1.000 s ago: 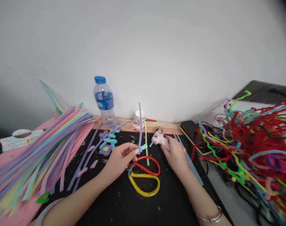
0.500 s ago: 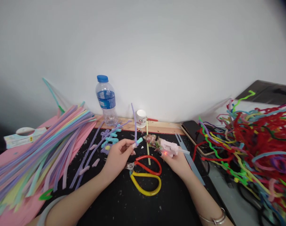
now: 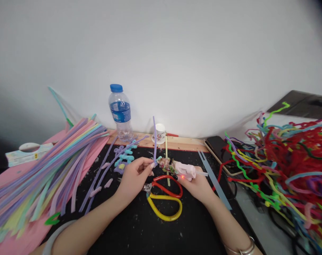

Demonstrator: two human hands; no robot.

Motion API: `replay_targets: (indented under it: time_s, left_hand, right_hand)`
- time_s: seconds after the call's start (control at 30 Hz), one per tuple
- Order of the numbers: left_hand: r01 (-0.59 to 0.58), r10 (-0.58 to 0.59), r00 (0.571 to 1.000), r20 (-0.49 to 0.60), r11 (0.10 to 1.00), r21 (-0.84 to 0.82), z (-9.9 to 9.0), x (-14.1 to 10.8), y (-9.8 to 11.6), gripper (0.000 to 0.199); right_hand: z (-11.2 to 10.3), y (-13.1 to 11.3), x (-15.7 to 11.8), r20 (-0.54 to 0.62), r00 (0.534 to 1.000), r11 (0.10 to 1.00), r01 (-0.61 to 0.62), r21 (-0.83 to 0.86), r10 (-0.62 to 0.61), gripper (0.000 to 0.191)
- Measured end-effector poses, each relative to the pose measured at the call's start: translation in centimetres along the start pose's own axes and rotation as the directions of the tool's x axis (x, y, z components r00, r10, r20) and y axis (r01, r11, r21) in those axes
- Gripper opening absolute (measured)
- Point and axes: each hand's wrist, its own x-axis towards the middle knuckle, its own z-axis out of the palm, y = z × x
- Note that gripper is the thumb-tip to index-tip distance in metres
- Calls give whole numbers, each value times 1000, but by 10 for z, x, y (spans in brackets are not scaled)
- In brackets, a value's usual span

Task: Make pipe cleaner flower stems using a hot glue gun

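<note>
Between thumb and fingers, my left hand (image 3: 136, 174) pinches a purple pipe cleaner (image 3: 155, 138) that stands upright, with a short turquoise piece at its lower end. My right hand (image 3: 196, 186) is wrapped round a pale pink hot glue gun (image 3: 184, 170) with a small red light lit. Its crusted nozzle points left and meets the turquoise piece; whether glue is coming out cannot be seen. Below both hands lie scissors (image 3: 165, 207) with one red and one yellow handle loop. Behind my left hand are shaped turquoise and purple pipe-cleaner pieces (image 3: 126, 156).
Many pastel pipe cleaners (image 3: 57, 159) lie on pink sheeting at left. A water bottle (image 3: 120, 113) and a paper cup (image 3: 160, 133) stand by the wall. At right are a pale blue strip (image 3: 216, 184), a phone (image 3: 219, 150) and a tangled heap of bright pipe cleaners (image 3: 296, 159).
My right hand has moved left with the glue gun, bringing its nozzle from just beside the turquoise piece up to it. The purple pipe cleaner has shifted slightly right and stands straighter.
</note>
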Motion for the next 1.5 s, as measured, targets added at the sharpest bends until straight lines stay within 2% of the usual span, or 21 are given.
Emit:
replay_targets:
  time_s: [0.23, 0.37, 0.63, 1.0, 1.23, 1.5]
  left_hand:
    - [-14, 14, 1000, -7, 1000, 19, 0, 0, 0, 18]
    - [-15, 15, 1000, -10, 1000, 16, 0, 0, -1, 17]
    - [7, -8, 1000, -24, 999, -46, -3, 2, -5, 20]
    - [31, -32, 999, -7, 992, -126, -3, 4, -9, 21]
    - [-7, 6, 1000, -27, 999, -39, -2, 3, -6, 18]
    - [-105, 105, 994, 2, 992, 72, 0, -1, -9, 16]
  right_hand:
    - [1, -2, 1, -37, 999, 999, 23, -32, -24, 9]
    - [1, -2, 1, -41, 998, 998, 34, -56, -37, 12]
    - [-1, -3, 1, -37, 999, 997, 17, -79, -20, 19]
    - [0, -1, 0, -33, 999, 997, 4, -76, -7, 18]
    - [-1, -1, -1, -69, 997, 997, 17, -69, -22, 20]
    - [3, 2, -3, -44, 998, 998, 34, -61, -36, 17]
